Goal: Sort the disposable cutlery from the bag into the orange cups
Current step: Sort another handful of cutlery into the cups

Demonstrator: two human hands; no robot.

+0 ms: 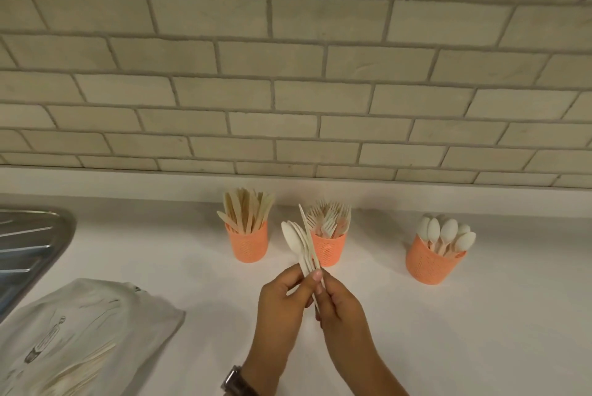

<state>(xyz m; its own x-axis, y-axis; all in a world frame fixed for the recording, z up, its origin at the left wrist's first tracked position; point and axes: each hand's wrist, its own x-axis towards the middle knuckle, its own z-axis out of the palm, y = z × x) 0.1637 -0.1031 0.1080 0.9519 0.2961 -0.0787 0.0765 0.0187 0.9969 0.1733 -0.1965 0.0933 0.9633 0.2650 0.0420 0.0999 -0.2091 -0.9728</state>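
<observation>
Three orange cups stand in a row on the white counter: the left cup holds knives, the middle cup holds forks, the right cup holds spoons. In front of the middle cup my left hand grips a small bunch of pale cutlery, spoons with a knife sticking up beside them. My right hand pinches the knife's handle in the same bunch. The bag, pale with printed drawings, lies flat at the lower left with more cutlery showing through it.
A steel sink drainer sits at the left edge. A tiled wall rises right behind the cups. A watch is on my left wrist.
</observation>
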